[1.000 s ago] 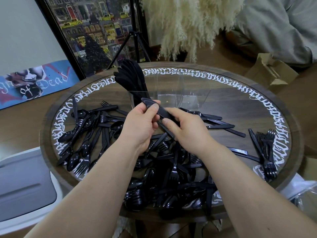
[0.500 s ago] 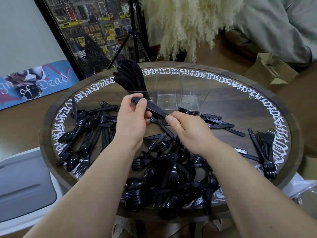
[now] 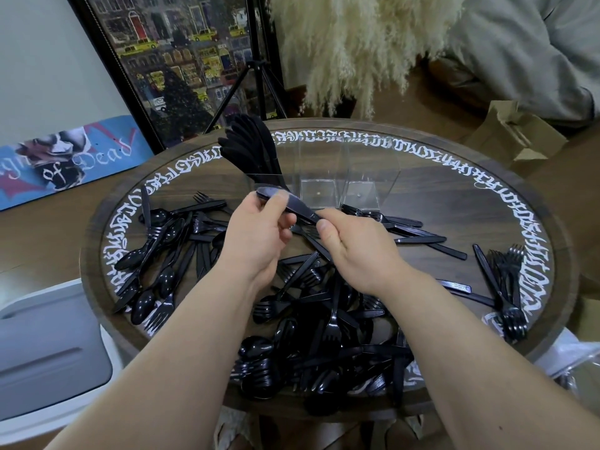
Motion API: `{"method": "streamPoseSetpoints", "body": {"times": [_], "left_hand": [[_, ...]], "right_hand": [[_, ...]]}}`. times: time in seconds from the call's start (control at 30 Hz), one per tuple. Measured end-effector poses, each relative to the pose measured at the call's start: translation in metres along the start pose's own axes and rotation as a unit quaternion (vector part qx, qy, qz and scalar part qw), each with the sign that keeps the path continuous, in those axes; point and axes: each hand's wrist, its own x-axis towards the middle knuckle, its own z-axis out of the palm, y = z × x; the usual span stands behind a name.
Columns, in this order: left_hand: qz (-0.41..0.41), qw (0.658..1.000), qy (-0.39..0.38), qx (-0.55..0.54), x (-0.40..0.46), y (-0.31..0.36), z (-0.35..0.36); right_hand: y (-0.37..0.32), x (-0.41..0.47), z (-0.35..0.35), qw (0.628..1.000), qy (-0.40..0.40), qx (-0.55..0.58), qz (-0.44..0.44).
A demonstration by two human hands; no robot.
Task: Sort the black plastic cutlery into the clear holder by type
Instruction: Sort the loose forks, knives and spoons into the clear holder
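Knife (image 3: 289,206) at frame centre, raised above the round table (image 3: 487,203), long axis slanting from upper left down to lower right. Upper-left end pinched in the curled fingers of the left hand (image 3: 256,235); lower-right end pinched between thumb and fingers of the right hand (image 3: 354,251). Which end is blade and which handle: cannot tell for certain, though the glossy broad part lies toward the upper left. Fork (image 3: 311,237) slanting the same way just beneath, tines near the right thumb, handle running down and right under that hand; held or merely lying there, cannot tell. Just behind the knife, toward the upper centre of the frame, clear holder (image 3: 324,170) with compartments side by side: leftmost one packed with upright black knives (image 3: 250,147) fanning toward the upper left, the other visible ones showing only bare clear bases. Loose cutlery pile (image 3: 324,336) spread across lower centre, between and below the forearms, pieces pointing every way. Spoons and forks (image 3: 156,254) at centre left, mostly slanting lower left to upper right. Fork stack (image 3: 509,287) at right edge, tines toward the top of the frame. Loose knives (image 3: 422,237) right of centre, lying nearly horizontal.
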Motion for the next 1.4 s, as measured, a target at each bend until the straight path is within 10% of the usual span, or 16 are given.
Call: {"method": "streamPoseSetpoints", "body": {"times": [0.33,0.57,1.4], "left_hand": [[0.100,0.993,0.033,0.051,-0.009,0.049,-0.030],[0.256,0.943,0.076,0.200,0.014,0.110,-0.053],[0.224,0.928,0.039,0.293,0.060,0.083,-0.047]], "right_hand": [[-0.029,0.013,-0.009,0.998,0.036,0.028,-0.033],[-0.042,0.060,-0.024,0.988,-0.008,-0.151,-0.036],[-0.034,0.078,-0.014,0.971,-0.063,-0.226,-0.042]]}}
